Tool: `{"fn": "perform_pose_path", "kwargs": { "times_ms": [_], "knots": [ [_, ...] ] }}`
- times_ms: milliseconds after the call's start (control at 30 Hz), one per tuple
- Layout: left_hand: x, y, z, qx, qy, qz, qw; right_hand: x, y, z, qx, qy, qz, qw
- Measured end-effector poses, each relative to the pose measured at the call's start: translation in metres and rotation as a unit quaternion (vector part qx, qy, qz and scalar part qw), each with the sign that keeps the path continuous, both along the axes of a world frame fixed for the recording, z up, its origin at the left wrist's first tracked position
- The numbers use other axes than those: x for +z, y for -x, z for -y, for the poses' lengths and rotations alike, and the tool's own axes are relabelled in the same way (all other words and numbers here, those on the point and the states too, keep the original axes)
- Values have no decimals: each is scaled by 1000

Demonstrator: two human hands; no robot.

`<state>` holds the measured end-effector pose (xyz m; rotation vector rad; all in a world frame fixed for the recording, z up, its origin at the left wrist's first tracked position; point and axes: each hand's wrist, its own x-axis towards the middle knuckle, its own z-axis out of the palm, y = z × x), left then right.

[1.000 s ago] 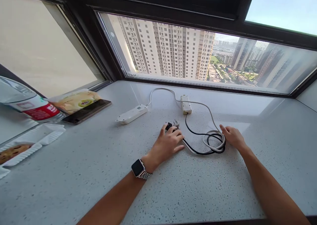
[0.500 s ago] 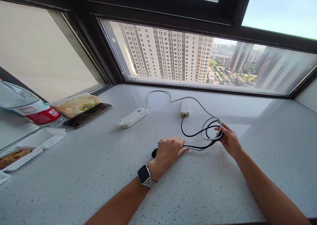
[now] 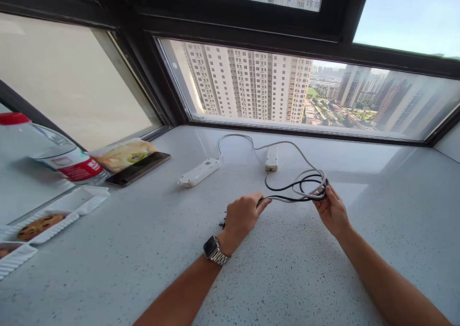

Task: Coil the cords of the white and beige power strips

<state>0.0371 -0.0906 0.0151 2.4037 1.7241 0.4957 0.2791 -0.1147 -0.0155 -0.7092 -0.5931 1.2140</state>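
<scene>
**High-rise flat, window ledge**

Looked like a home high up in a residential tower. Wide dark-framed window [image 3: 251,29] opened onto apartment blocks [image 3: 247,84] and streets far below. Pale speckled stone desk [image 3: 143,249] ran along under the glass, strewn with household things: water bottle [image 3: 53,156], snack packet [image 3: 124,154], phone [image 3: 138,169], cookies in a tray [image 3: 43,224], white power strip [image 3: 199,172].

Bright daylight from the window [image 3: 309,96], pale glare on the glass, wide-angle bending at edges, sharp focus
</scene>
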Motion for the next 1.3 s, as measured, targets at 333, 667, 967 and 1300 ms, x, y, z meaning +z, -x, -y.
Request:
{"fn": "perform_pose_path", "kwargs": {
  "times_ms": [333, 667, 967, 1300],
  "knots": [
    [0, -44, 15, -64, 146, 239, 958, 29, 5, -1, -30, -38, -14, 999],
    [-8, -115, 20, -139, 214, 478, 841, 17, 22, -9, -93, 9, 119, 988],
    [39, -80, -3, -175, 97, 347, 917, 20, 15, 7, -77, -80, 300, 948],
    [46, -100, 0, -132, 105, 352, 921, 32, 12, 14, -128, -119, 508, 843]
  ]
}}
